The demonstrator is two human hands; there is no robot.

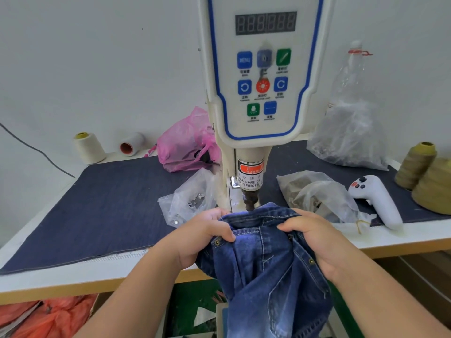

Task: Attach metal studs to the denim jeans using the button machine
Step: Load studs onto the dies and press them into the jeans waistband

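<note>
- The jeans (266, 259) are bunched at the near edge of the worktop (151, 272), the waistband end lifted up under the dark punch tip (251, 203) of the button machine (256, 93); the legs hang off the edge toward 6 o'clock.
- The left hand (207, 236) grips the denim at the 9 o'clock side of the bundle, fingers (225, 234) curled over the fabric, thumb tucked behind the fold.
- The right hand (317, 242) grips the 3 o'clock side in the same way, its fingers closed on a fold near the waistband.
- Several small metal studs (217, 243) already sit in the denim: one just beside the left fingertips, others near the right palm.
- The machine's white panel with blue, green and red buttons stands at 12 o'clock, with a warning sticker above the punch.
- A dark denim mat (109, 203) covers much of the worktop.
- At 10 o'clock of the hands lies a clear bag of metal parts (192, 201); beyond it, a pink bag (185, 142).
- At 2 o'clock lie more clear bags (314, 191), a white handheld controller (375, 198) and olive thread cones (427, 172).
- Cream thread cones (89, 147) stand at the far left.
</note>
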